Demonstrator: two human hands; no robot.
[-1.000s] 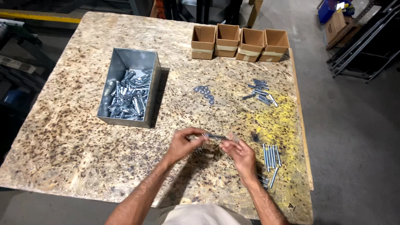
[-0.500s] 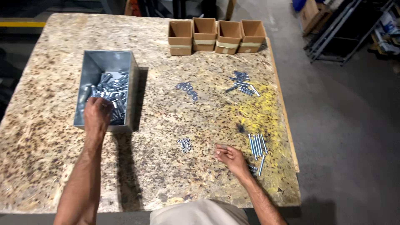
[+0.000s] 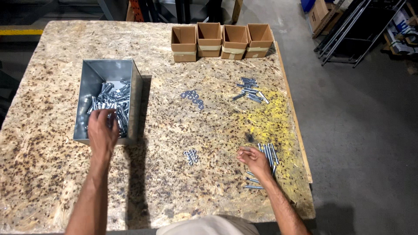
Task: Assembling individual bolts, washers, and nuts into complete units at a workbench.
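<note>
I record a wide chipboard table (image 3: pixel 52 182), speckled, with a yellow stain on its right side. At the far edge stand four open cardboard boxes (image 3: pixel 222 41) in a row, touching one another. On the left sits a grey metal bin (image 3: pixel 89 78) holding a loose heap of bolts (image 3: pixel 111 102). My left hand (image 3: pixel 102 130) is inside the near end of that bin, fingers curled down into the heap; I cannot tell whether it has anything gripped. My right hand (image 3: pixel 254 161) rests on the board beside a group of long bolts (image 3: pixel 270 152), fingers loosely bent with the tips drawn together; whether they pinch something small I cannot tell. Further out lie short bolts (image 3: pixel 250 90), a cluster of washers (image 3: pixel 192 96), and, near me, small nuts (image 3: pixel 191 156). Risk noted: the long bolts lie close to the right edge and a careless sweep of the wrist could roll them off; loose nuts may scatter likewise
</note>
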